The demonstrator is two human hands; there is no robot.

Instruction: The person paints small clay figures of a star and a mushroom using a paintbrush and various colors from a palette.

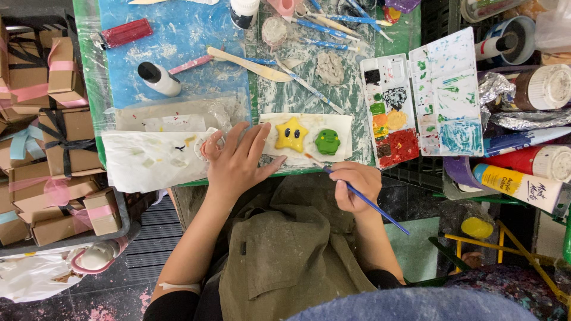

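Pink-rimmed piece half hidden beneath left hand.

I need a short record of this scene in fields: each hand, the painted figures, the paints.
left hand: flat on white sheet, fingers spread
right hand: holds blue paintbrush, tip near green figure
figures: yellow star and green figure, side by side on white paper
paints: palette right of figures; paint tubes further right

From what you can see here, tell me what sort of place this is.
Probably a craft or art studio worktable: a paint palette smeared with colours, paint tubes at the side, and the right hand holding a brush near painted star and green figures.
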